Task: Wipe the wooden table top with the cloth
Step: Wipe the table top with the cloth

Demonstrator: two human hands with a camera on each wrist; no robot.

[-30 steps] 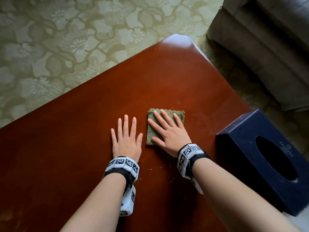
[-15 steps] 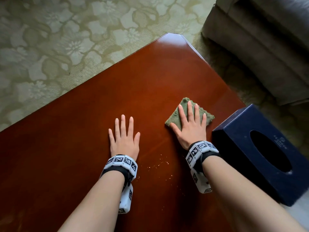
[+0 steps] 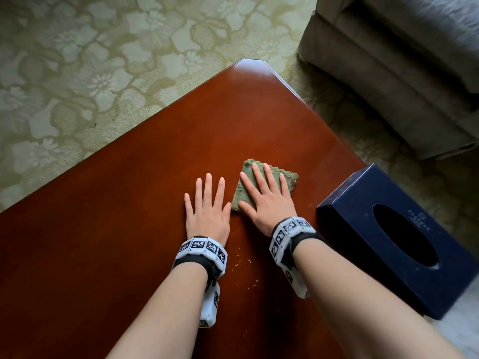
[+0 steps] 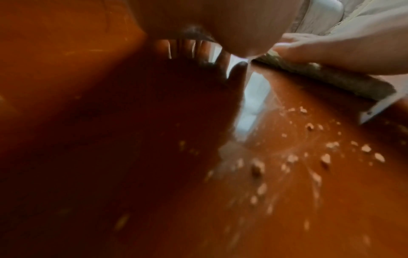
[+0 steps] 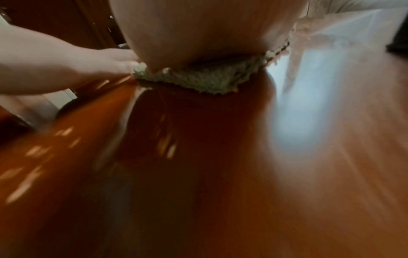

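Note:
A small folded green cloth (image 3: 291, 178) lies on the glossy reddish-brown wooden table top (image 3: 129, 216). My right hand (image 3: 267, 195) presses flat on the cloth with straight, spread fingers and covers most of it. The cloth's near edge (image 5: 209, 80) shows under my palm in the right wrist view. My left hand (image 3: 207, 206) rests flat on the bare wood just left of the cloth, fingers straight, its thumb nearly touching the cloth's corner. Pale crumbs (image 4: 324, 158) lie scattered on the wood near my wrists, and the cloth (image 4: 344, 82) shows beyond them.
A dark blue tissue box (image 3: 404, 242) stands at the table's right edge, close to my right forearm. A grey sofa (image 3: 401, 60) is beyond the table at upper right. Patterned green carpet (image 3: 90, 60) surrounds the table, whose far corner (image 3: 254, 63) is bevelled.
My right hand slid the cloth right toward the tissue box, then back left beside my left hand. The left hand stayed flat in place.

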